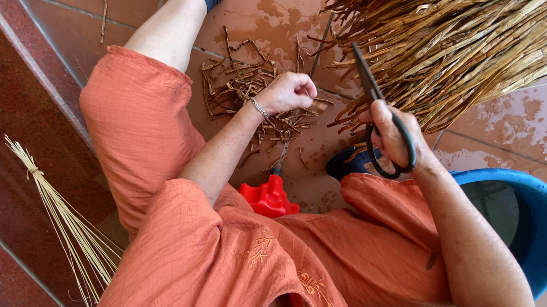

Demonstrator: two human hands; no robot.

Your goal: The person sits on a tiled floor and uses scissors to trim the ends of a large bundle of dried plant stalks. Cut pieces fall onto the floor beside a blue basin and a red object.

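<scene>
Person seated, legs spread over tiled floor (520, 119). Scissors (379, 109) in right hand (393, 139), just under the big bundle of dried leaves (461, 45) lying at upper right. Left hand (287, 91) closed, left of the scissors, above a pile of cut scraps (240, 84) on the floor between the legs. Plastic stool (270, 198) below that pile, against the lap. Round tub (524, 235) at right, beside the right forearm. Tied bunch of thin sticks (64, 216) lies far left on a stone step (6, 122).
</scene>
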